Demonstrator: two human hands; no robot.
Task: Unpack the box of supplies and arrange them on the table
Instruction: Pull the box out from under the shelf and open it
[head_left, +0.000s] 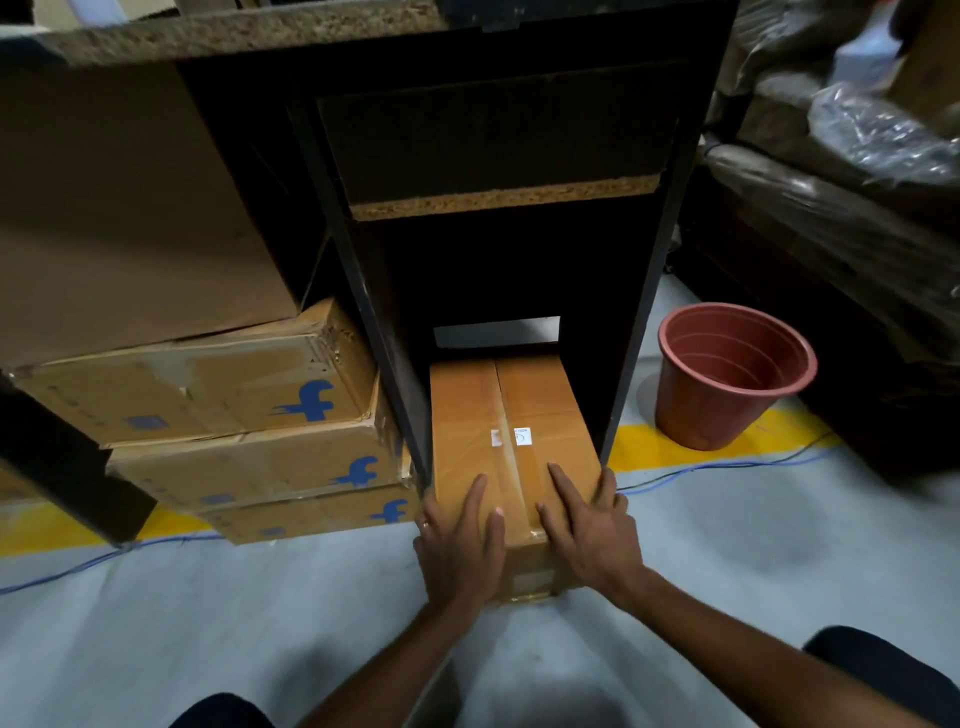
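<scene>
Both hands (524, 540) flat on taped box (514, 415); label (511, 437) unreadable.

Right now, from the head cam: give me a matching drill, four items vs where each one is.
Items:
1. taped box
2. pot
3. logo boxes
4. yellow line

Places:
A. stacked left of the table frame
B. painted on the floor, passing under the pot
C. on the floor between the table legs, both hands on its near end
D. on the floor right of the table frame

Pairs: 1-C, 2-D, 3-A, 4-B
</scene>
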